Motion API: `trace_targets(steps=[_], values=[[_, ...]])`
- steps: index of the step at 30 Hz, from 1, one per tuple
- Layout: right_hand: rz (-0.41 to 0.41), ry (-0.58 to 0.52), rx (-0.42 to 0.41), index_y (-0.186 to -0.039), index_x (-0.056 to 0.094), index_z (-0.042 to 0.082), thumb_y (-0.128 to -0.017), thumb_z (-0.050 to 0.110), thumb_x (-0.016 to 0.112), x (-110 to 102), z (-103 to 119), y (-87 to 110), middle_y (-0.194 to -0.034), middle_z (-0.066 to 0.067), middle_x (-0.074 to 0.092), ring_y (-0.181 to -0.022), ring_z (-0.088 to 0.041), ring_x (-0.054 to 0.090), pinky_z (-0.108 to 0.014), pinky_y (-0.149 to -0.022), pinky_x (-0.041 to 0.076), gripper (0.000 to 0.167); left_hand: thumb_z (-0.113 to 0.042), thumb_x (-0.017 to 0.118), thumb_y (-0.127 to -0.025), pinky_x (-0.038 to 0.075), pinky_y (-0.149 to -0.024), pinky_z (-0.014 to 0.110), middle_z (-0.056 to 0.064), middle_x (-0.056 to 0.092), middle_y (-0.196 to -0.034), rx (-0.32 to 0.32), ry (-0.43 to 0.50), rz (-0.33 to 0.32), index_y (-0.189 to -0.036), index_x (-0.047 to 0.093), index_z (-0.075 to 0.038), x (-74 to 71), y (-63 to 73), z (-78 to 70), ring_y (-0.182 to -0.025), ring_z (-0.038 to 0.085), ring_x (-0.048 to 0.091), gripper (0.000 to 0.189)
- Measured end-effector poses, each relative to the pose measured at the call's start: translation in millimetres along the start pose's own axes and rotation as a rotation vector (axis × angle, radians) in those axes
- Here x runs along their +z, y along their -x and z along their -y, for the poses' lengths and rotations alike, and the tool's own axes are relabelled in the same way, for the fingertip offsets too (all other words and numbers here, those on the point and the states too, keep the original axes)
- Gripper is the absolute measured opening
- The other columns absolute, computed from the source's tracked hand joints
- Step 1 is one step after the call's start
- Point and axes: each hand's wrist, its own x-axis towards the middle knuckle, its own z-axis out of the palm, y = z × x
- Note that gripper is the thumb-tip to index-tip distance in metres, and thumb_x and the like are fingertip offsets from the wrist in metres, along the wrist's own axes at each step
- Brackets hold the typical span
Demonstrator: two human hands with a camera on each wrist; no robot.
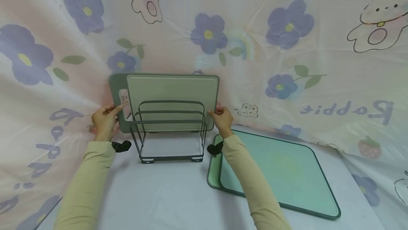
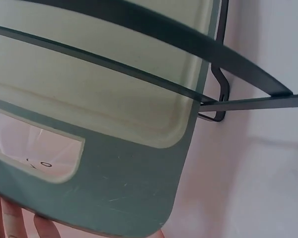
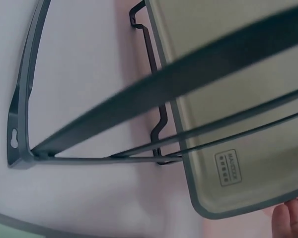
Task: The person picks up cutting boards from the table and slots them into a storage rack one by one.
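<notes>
A beige cutting board (image 1: 172, 88) with a grey-green border and a handle slot at its left end stands upright at the back of a dark metal rack (image 1: 172, 158). The rack's visible hoops pass in front of it. My left hand (image 1: 106, 122) grips the board's left end beside the slot, thumb in front. At the opposite edge, my right hand (image 1: 223, 119) pinches the board between thumb and fingers. Fingers (image 2: 12, 220) show under the board's end in the left wrist view. A small printed label (image 3: 228, 167) marks its corner in the right wrist view.
To the right, a large pale-green board (image 1: 287, 173) with a dark rim lies partly over a smaller green board (image 1: 213, 175) on the white tabletop (image 1: 165, 194). A patterned cloth (image 1: 245, 24) hangs behind. Dark pieces (image 1: 121, 146) sit at both wrists.
</notes>
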Motion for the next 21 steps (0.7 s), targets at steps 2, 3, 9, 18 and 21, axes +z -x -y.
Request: trace_targets(steps=[2,3,9,18,21], values=[[-0.009,-0.004,0.005,-0.103,0.061,0.001,-0.084,0.020,0.079,1,1,0.1,-0.093,-0.010,0.062,-0.090,-0.025,0.057,-0.037,-0.075,0.049,0.032,-0.001,0.081,-0.078,0.048,-0.052,0.021,0.004,0.056,-0.084,-0.017,0.026,0.000,-0.090,0.066,-0.004,0.2,-0.9,-0.9,-0.071,0.014,0.053,0.019],[-0.011,-0.004,0.007,-0.103,0.061,0.001,-0.084,0.019,0.078,2,1,0.3,-0.094,-0.011,0.062,-0.090,-0.025,0.057,-0.037,-0.075,0.049,0.032,-0.001,0.081,-0.078,0.048,-0.052,0.021,0.004,0.057,-0.084,-0.022,0.037,-0.003,-0.090,0.066,-0.004,0.4,-1.5,-1.3,-0.071,0.014,0.053,0.019],[-0.006,0.011,0.018,-0.106,0.062,0.001,-0.087,0.019,0.075,3,1,3.0,-0.099,-0.012,0.064,-0.096,-0.027,0.059,-0.038,-0.079,0.049,0.029,0.001,0.079,-0.079,0.049,-0.054,0.021,0.003,0.060,-0.083,-0.068,0.075,-0.031,-0.090,0.067,-0.005,0.5,-0.5,-5.2,-0.071,0.013,0.055,0.018],[0.077,-0.105,0.055,-0.111,0.062,0.001,-0.088,0.019,0.073,-9,-2,3.6,-0.101,-0.011,0.062,-0.094,-0.027,0.059,-0.032,-0.074,0.052,0.031,0.004,0.079,-0.078,0.051,-0.058,0.022,0.004,0.063,-0.086,-0.126,0.162,-0.040,-0.092,0.067,-0.004,3.6,4.3,-9.8,-0.072,0.013,0.060,0.020],[0.126,-0.145,0.065,-0.115,0.062,0.001,-0.089,0.020,0.073,-14,-3,3.3,-0.100,-0.010,0.061,-0.095,-0.029,0.060,-0.032,-0.075,0.053,0.034,0.005,0.079,-0.077,0.051,-0.057,0.022,0.003,0.064,-0.084,-0.146,0.189,-0.062,-0.091,0.069,-0.003,2.4,5.1,-11.7,-0.069,0.013,0.062,0.019]])
